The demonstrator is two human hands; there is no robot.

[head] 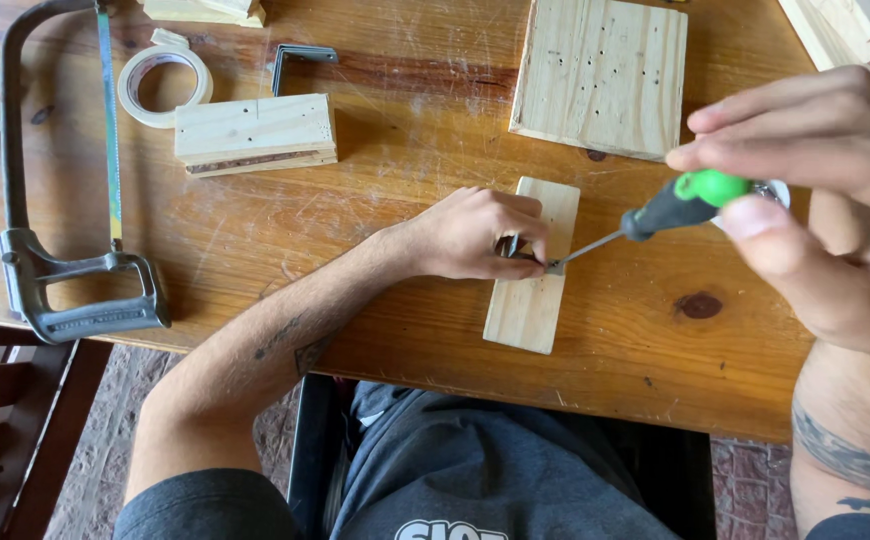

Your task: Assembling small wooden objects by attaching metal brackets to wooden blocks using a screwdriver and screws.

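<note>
A: What is the left hand (475,235) doing on that small pine board (533,268)?

B: It lies across the board near the worktop's (405,160) front edge, fingers pinched shut on a small metal bracket (527,258). I judge it pins both bracket and board so neither slides.

A: And the right hand (815,190)?

B: Closed around the green and black handle of a screwdriver (655,215), fingertips on the end cap. The shaft slants down to the left and its tip meets the bracket just beside the left fingers. That slant probably keeps the tip seated.

A: What else lies about?

B: A hacksaw (55,200) lies along the left edge. Near the back edge there is a roll of tape (163,80), a dark angle bracket (300,62) and a thick wood block (255,132), all well apart from the hands. A larger panel (600,75) dotted with small holes sits behind the board. More offcuts (845,25) lie at the back right corner.
</note>
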